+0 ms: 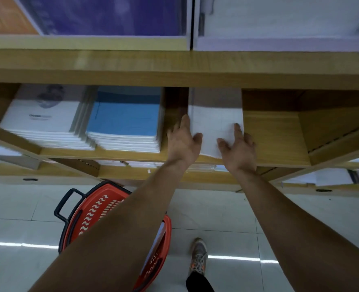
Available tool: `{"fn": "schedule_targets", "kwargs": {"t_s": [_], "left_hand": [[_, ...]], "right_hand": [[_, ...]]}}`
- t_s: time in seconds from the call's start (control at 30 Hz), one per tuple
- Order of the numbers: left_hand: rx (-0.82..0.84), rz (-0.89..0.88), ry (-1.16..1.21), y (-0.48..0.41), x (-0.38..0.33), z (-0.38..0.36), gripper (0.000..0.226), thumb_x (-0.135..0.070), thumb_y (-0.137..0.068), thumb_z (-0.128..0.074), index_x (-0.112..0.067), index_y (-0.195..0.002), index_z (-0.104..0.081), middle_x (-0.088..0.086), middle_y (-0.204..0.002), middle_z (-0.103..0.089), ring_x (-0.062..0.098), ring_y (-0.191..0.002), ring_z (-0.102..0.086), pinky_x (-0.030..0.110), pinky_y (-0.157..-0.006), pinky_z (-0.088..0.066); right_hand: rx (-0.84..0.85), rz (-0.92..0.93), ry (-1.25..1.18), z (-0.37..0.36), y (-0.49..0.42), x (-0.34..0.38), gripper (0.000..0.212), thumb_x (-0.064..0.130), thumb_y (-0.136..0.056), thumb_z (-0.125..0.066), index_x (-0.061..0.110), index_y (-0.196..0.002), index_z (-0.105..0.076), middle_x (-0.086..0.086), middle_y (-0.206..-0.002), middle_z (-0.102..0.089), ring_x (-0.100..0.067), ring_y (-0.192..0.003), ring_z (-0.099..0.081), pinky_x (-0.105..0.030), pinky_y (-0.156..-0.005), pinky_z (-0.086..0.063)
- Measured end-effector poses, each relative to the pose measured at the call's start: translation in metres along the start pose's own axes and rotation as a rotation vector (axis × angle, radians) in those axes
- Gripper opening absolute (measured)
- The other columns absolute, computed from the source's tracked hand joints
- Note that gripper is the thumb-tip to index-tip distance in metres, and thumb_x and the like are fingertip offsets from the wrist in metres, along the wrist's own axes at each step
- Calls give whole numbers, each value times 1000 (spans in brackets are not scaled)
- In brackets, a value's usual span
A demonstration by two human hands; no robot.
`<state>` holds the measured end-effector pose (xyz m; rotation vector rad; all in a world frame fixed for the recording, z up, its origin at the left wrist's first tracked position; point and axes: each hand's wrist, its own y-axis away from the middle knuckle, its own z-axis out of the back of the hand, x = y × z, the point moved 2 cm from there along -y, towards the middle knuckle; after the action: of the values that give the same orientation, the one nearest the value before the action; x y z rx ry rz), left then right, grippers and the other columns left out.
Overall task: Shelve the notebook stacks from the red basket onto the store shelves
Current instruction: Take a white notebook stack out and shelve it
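Risk note: white notebook stack [214, 123] lies flat on the middle shelf [275, 131], right of the blue stack [126, 121], with its near end close to the front edge. Left hand [183, 140] has straight fingers along the stack's left side and its thumb on top. Right hand [238, 148] rests flat on top with fingers spread. Neither curls round it. An uneven push could fan or skew the books. Stopping short could let them slide off the front edge. Long axis runs front to back, short end toward the person.
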<state>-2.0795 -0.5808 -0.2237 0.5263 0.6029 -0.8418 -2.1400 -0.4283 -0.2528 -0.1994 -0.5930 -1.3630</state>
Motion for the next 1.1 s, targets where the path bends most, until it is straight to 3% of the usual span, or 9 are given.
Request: {"fn": "schedule_targets", "kwargs": {"t_s": [0.1,0.3,0.43,0.5,0.6,0.67,0.73,0.9,1.1], "left_hand": [[95,55,245,15,2,2,53,-19,-100,-53,-27,-150,-35,3,-141,-56,26,-124,-56,43,-105,-50],[59,21,358,46,9,48,56,-5,-101,-51,-23,-153,-38,2,-144,-54,21,-133,-50,41,-111,-45],[-3,-27,478,57,25,104,52,-1,-100,-51,-21,-148,-45,0,-134,-61,20,-125,-57,40,-106,-50],[-30,21,581,57,44,132,48,0,-101,-49,-23,-143,-48,-6,-125,-63,19,-117,-61,39,-93,-58],[-118,102,653,50,73,165,52,-1,-102,-50,-20,-150,-44,-9,-121,-63,19,-114,-63,41,-87,-60],[-180,106,554,43,86,175,52,-4,-101,-53,-16,-151,-43,-3,-127,-63,19,-118,-61,40,-101,-52],[-220,136,413,37,97,177,50,-12,-102,-55,-13,-151,-43,5,-134,-61,18,-119,-60,32,-106,-47],[-325,6,-323,26,131,171,50,-36,-102,-49,-12,-147,-47,13,-137,-58,36,-123,-49,43,-107,-39],[-378,4,-154,14,140,166,51,-30,-104,-48,-13,-151,-41,17,-142,-43,36,-132,-38,47,-109,-41]], "right_hand": [[5,-30,-50,11,9,3,77,52,-96,-57,26,-160,-23,-17,-146,-42,-39,-128,-46,-45,-100,-45],[-13,-21,-121,28,37,20,70,52,-93,-59,28,-153,-33,-15,-135,-45,-39,-115,-53,-37,-82,-43],[-18,15,-96,31,48,47,65,51,-97,-52,24,-154,-36,-16,-141,-43,-40,-123,-49,-44,-95,-44],[-17,57,-136,25,53,66,62,50,-99,-51,24,-154,-39,-13,-146,-43,-37,-127,-49,-42,-102,-43],[111,132,-269,5,62,98,61,47,-100,-51,28,-156,-36,-4,-137,-56,-27,-121,-57,-41,-103,-46],[218,181,-308,-12,68,123,64,46,-100,-52,31,-158,-31,0,-132,-62,-24,-120,-60,-42,-102,-48],[218,210,-292,-26,73,143,66,43,-98,-56,30,-158,-31,-6,-143,-54,-26,-126,-56,-37,-105,-45],[125,230,-231,-42,76,161,62,30,-98,-62,20,-154,-41,-10,-148,-36,-32,-125,-56,-28,-108,-41],[99,300,-170,-47,65,174,69,45,-95,-65,20,-154,-41,-4,-150,-33,-24,-139,-41,-34,-115,-37]]}}
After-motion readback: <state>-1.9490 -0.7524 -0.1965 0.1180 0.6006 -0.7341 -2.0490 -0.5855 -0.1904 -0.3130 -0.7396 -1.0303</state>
